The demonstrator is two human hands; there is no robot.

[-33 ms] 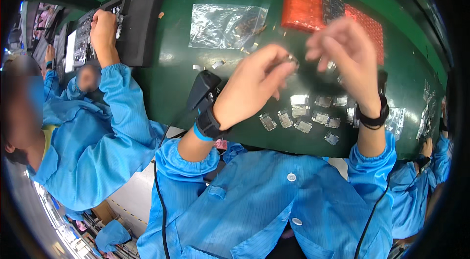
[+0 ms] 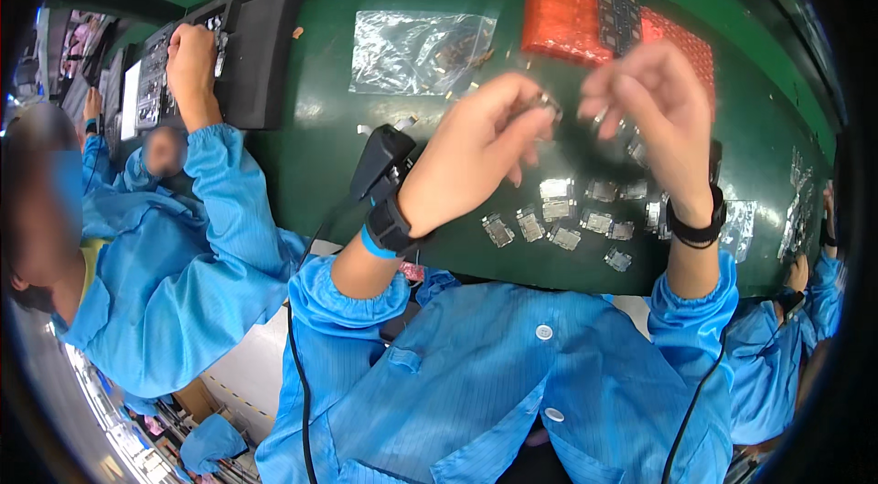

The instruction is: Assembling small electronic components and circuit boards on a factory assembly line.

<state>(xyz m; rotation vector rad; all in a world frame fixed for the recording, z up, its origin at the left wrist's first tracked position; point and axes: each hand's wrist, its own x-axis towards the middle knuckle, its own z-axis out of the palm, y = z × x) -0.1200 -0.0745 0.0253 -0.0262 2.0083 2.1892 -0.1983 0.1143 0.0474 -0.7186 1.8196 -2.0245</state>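
Observation:
My left hand [image 2: 485, 141] is closed in a pinch above the middle of the green table. A small shiny metallic part [image 2: 549, 106] shows at its fingertips, mostly covered by them. Just right of it, my right hand [image 2: 660, 109] hovers with curled fingers smeared by motion. A small bright spot shows by those fingertips, but I cannot tell whether it is held or lies on the table. Below both hands, several small silver metal-cased boards [image 2: 556, 208] lie loose on the table [image 2: 439, 251].
A clear plastic bag [image 2: 402, 54] with small pieces lies farther back. Red bubble wrap [image 2: 560, 13] with a dark circuit board [image 2: 618, 18] sits at the back right. On the left, a co-worker's hand [image 2: 192, 63] is beside a black tray [image 2: 258, 63].
My right fingers have shifted slightly, and a bright spot now shows by their tips. My left hand stays nearly in place, still pinching the metallic part.

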